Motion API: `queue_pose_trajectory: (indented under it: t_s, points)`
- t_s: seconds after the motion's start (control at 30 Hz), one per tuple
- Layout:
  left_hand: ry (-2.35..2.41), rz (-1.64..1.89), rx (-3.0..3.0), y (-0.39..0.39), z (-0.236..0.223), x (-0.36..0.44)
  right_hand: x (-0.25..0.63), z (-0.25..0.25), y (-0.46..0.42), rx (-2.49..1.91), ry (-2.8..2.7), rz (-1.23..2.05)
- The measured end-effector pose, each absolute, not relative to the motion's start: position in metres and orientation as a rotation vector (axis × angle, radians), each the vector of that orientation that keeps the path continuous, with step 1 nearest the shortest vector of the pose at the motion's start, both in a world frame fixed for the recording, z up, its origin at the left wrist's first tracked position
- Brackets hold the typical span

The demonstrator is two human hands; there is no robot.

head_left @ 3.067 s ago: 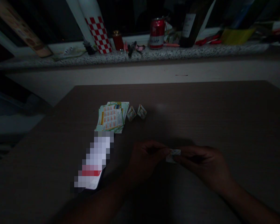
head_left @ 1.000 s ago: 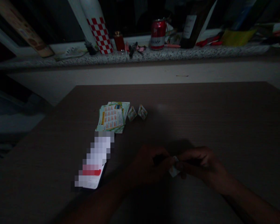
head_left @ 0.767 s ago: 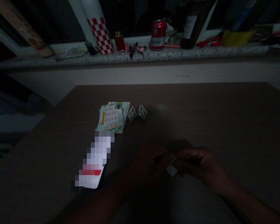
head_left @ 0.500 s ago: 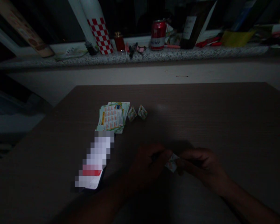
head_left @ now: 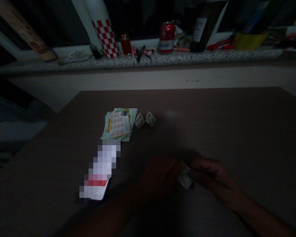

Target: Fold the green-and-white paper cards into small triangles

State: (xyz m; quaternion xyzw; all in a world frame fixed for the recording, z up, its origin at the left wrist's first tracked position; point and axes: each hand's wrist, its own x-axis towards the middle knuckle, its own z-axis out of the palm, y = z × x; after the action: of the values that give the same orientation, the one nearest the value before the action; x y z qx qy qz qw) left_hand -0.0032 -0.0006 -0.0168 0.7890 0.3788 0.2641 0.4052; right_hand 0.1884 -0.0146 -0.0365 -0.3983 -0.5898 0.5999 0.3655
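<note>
Between my two hands is a small folded paper [head_left: 185, 180], pale with printed marks, held low over the table's near half. My left hand [head_left: 162, 174] is closed on its left edge, with fingers bent and dim in shadow. On the other side, my right hand [head_left: 213, 176] pinches its right edge between thumb and fingers. Farther off lie two small folded paper pieces, a left one [head_left: 139, 121] and a right one [head_left: 150, 119]. Beside them is a stack of printed paper tickets [head_left: 118, 125], greenish with rows of reddish print.
A lit phone [head_left: 102, 171], its screen blurred, lies left of my hands on the brown table [head_left: 224, 121]. Along the granite windowsill [head_left: 76, 65] stand a red-and-white checkered bottle [head_left: 107, 38], a red can [head_left: 166, 38], a dark bottle [head_left: 199, 31] and a yellow container [head_left: 250, 40].
My left hand has turned so its back shows more, its fingers curling over the folded paper. The paper has shifted slightly right and down. The other things stay put.
</note>
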Motion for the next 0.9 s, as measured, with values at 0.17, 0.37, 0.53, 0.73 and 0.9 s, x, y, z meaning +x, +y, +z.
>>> queue_pose_trajectory:
  t_s: [0.17,0.37,0.53,0.73,0.9]
  points:
    - [0.888,0.616,1.946,-0.003,-0.014,-0.004,0.187,-0.034,-0.017,-1.030,-1.679,1.406]
    - [0.829,0.633,1.717,-0.006,-0.014,-0.003,0.185,-0.026,-0.024,-1.015,-1.794,1.238]
    - [0.780,0.658,1.673,-0.004,-0.013,-0.003,0.185,-0.032,-0.023,-1.014,-1.734,1.271]
    - [0.804,0.610,1.786,-0.004,-0.009,-0.003,0.181,-0.035,-0.025,-1.076,-1.667,1.314]
    - [0.815,0.566,1.827,-0.004,-0.012,-0.004,0.180,-0.033,-0.027,-1.095,-1.696,1.278]
